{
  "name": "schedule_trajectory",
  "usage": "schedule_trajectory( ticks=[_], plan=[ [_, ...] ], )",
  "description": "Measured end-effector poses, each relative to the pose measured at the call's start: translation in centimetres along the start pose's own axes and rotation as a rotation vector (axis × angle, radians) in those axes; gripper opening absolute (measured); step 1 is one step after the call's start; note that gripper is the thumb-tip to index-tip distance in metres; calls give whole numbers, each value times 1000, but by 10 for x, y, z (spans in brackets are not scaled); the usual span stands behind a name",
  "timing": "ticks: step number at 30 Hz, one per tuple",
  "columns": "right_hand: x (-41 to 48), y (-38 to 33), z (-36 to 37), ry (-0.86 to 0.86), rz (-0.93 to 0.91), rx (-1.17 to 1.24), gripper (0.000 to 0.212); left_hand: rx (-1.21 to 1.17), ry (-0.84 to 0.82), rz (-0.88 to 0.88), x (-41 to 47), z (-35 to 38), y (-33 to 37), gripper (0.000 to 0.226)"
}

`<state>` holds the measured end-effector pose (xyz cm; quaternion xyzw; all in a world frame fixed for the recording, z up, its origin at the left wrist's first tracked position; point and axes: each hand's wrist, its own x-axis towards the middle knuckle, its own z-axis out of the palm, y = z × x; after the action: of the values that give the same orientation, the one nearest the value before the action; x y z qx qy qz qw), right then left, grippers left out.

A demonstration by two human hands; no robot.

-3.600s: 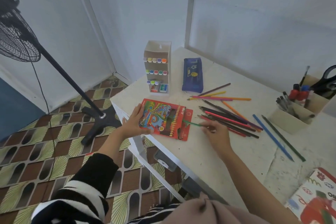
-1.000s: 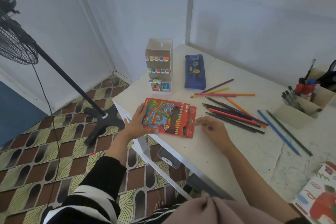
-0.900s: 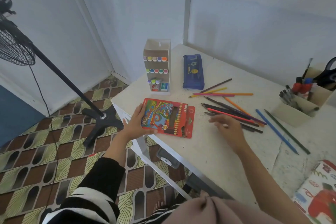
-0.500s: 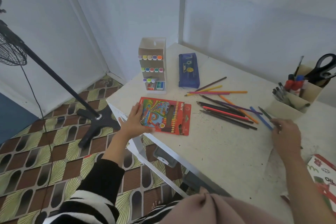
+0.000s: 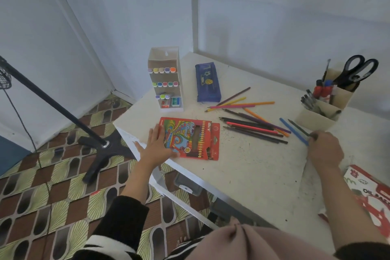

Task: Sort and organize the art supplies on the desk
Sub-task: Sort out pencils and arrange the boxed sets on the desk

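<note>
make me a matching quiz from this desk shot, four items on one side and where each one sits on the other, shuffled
Items
1. pencil box
2. scissors
3. pencil case
4. blue pencil

Places
A. standing in the beige organizer at the far right
B. at the right hand fingertips
C. flat under the left hand, near the desk's front-left corner
D. lying beside the marker rack, toward the wall

Pairs: 1-C, 2-A, 3-D, 4-B

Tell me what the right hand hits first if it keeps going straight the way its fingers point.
The right hand points up-left at the dark green pencil and blue pencil; its fingertips are already at their near ends. Beyond them, probably the loose pencil pile.
</note>
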<state>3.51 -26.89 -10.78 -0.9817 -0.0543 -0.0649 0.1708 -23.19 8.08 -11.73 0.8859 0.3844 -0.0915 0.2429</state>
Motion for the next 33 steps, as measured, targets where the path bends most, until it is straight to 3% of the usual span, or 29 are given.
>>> schedule_trajectory(
  ticks=[4, 8, 11, 14, 18, 22, 25, 30, 33],
  plan=[
    [-19, -12, -10, 5, -185, 67, 15, 11, 35, 5, 0, 2, 1, 102],
    [-45, -41, -12, -52, -231, 243, 16, 34, 48, 13, -1, 2, 0, 104],
    [-61, -70, -13, -213, -73, 629, 25, 42, 23, 18, -3, 1, 3, 102],
    [-75, -97, -8, -391, 78, 893, 48, -1, 24, 38, -4, 1, 3, 100],
    [-85, -123, 13, -403, 174, 1148, 71, -53, 65, 28, -9, 4, 4, 97],
    [-86, -142, 26, -407, 256, 1305, 34, -32, 112, 9, -6, 9, 3, 94],
    [-88, -147, 34, -470, 171, 1305, 14, -40, 193, -23, -8, 17, 3, 96],
    [-81, -128, 40, -569, -37, 1239, 12, -156, 455, -291, -23, 44, 40, 79],
    [-72, -123, 40, -715, -189, 1166, 18, -246, 512, -395, -25, 60, 59, 63]
  ],
)
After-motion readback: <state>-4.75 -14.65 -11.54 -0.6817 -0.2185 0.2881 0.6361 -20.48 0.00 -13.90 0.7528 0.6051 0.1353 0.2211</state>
